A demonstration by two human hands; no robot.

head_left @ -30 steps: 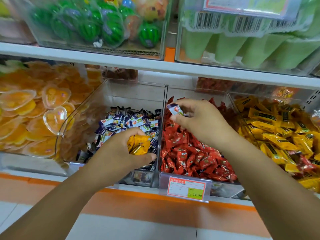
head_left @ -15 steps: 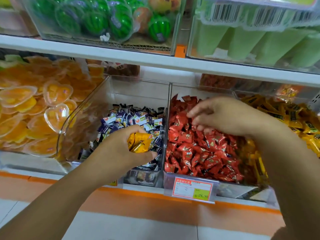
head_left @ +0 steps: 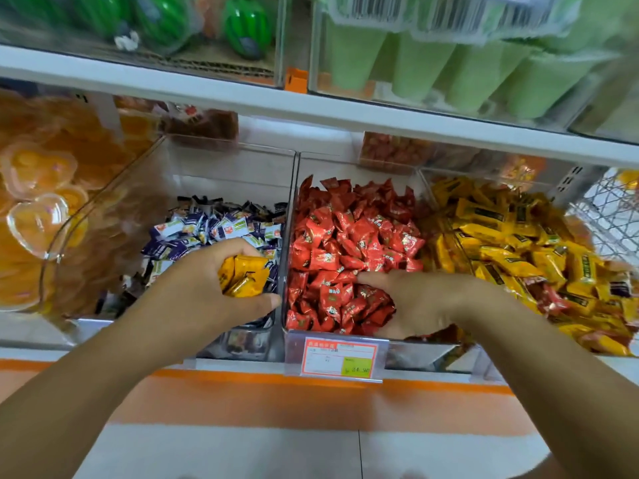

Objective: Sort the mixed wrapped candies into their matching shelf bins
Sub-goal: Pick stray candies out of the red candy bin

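The left hand (head_left: 193,288) hovers over the front right corner of the purple bin (head_left: 228,167). Its fingers (head_left: 221,247) and thumb are curled round a small bunch of yellow candies (head_left: 245,276). These are glossy, crinkled, pillow-shaped packets in orange-yellow foil, with dark print too blurred to read.

The right hand (head_left: 425,302) lies palm down in the front of the red bin (head_left: 288,236), just behind its front wall. One finger points left across the red candies (head_left: 345,236) and the tips are sunk among the wrappers. I cannot tell whether they pinch anything.

Three clear bins stand side by side along the front edge of the shelf (head_left: 52,352).
- **Purple bin:** it holds purple-and-white candies (head_left: 214,226), small flat packets heaped toward its back.
- **Red bin:** this middle bin is filled with shiny red twist-cornered packets that have a small pale mark on each.
- **Yellow bin (head_left: 484,174):** this one, on the right, holds longer yellow packets with dark lettering. A few red wrappers are mixed in near its front.

A red-bordered price tag (head_left: 340,357) with a yellow patch hangs on the shelf edge below the red bin. At the shelf's left end, clear heart-shaped cups (head_left: 38,219) of orange jelly fill a larger bin. On the upper shelf (head_left: 242,98) are green watermelon-patterned balls (head_left: 245,25) and pale green tubes (head_left: 415,63) behind clear fronts.
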